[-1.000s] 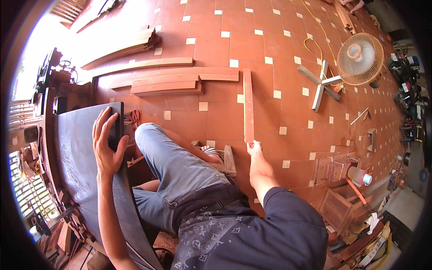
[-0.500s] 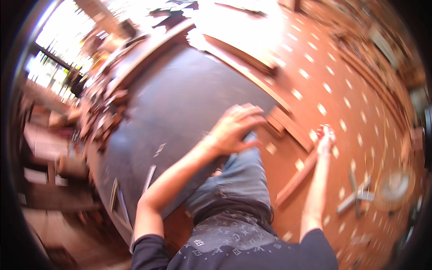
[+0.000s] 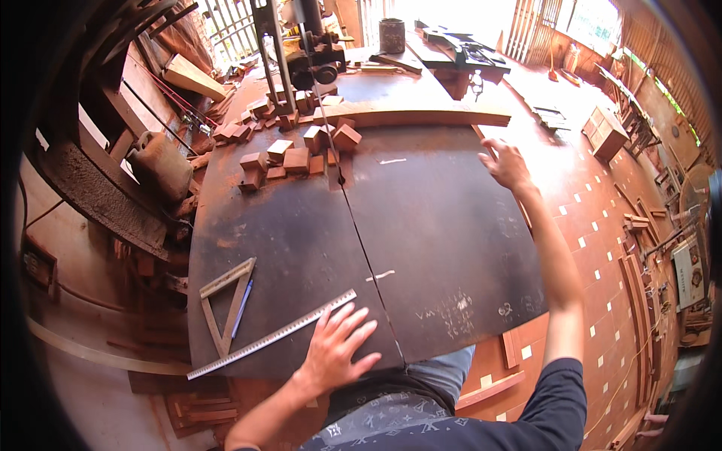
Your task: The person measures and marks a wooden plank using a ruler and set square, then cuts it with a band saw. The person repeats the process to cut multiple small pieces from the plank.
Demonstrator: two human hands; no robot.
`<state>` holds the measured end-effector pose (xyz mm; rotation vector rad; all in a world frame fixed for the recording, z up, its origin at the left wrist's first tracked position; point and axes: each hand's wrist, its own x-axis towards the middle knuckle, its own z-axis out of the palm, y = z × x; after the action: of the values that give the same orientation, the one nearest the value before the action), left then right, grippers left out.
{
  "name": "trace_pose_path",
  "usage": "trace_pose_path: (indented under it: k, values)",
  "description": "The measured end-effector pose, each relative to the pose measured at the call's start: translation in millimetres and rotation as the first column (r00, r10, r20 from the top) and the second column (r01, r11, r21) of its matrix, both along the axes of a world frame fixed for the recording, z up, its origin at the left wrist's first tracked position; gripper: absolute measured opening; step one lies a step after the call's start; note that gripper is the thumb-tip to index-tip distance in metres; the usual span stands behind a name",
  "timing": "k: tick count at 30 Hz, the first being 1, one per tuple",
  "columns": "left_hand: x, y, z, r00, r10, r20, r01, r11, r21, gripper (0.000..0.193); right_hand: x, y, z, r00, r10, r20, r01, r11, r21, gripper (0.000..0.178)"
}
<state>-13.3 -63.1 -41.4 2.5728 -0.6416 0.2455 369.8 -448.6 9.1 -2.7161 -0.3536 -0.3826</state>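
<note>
My left hand (image 3: 338, 349), open with fingers spread, is over the near edge of the dark saw table (image 3: 444, 225). Its fingertips are close to the right end of a steel ruler (image 3: 271, 334); whether they touch cannot be told. A triangular set square (image 3: 229, 276) and a blue pen (image 3: 242, 308) lie left of the ruler. My right hand (image 3: 508, 164) reaches to the table's far right corner, fingers partly bent and apart, with nothing visible in them. It is near the right end of a long wooden board (image 3: 421, 118) lying across the table.
A thin saw blade (image 3: 328, 131) stands upright through the table, with a slot running from it toward me. Small wooden blocks (image 3: 297, 160) are piled left of the blade. Wooden strips (image 3: 490, 391) lie on the tiled floor at right. A dark machine (image 3: 470, 56) stands beyond.
My view has swung from the floor at right to face the table. My right hand has moved from above a wooden strip to the table's far corner; my left is now near the ruler.
</note>
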Motion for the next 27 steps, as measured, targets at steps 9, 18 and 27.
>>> trace_pose_path:
  k: [9,18,27]
  values:
    - [-29.4,0.9,-25.2,0.930,0.314,0.191,-0.337,0.936,0.103,0.046,168.9,124.4,7.9,0.997,0.022,-0.075,-0.052,0.903,-0.427,0.079]
    - [-27.6,2.9,-22.5,0.948,0.263,0.176,-0.290,0.946,0.144,0.039,233.9,116.7,-29.9,0.981,0.165,-0.099,-0.192,0.882,-0.430,0.073]
    - [-25.8,3.6,-22.4,0.954,0.237,0.182,-0.266,0.952,0.154,0.039,161.0,71.1,22.0,0.992,0.003,0.129,0.040,0.943,-0.330,0.076]
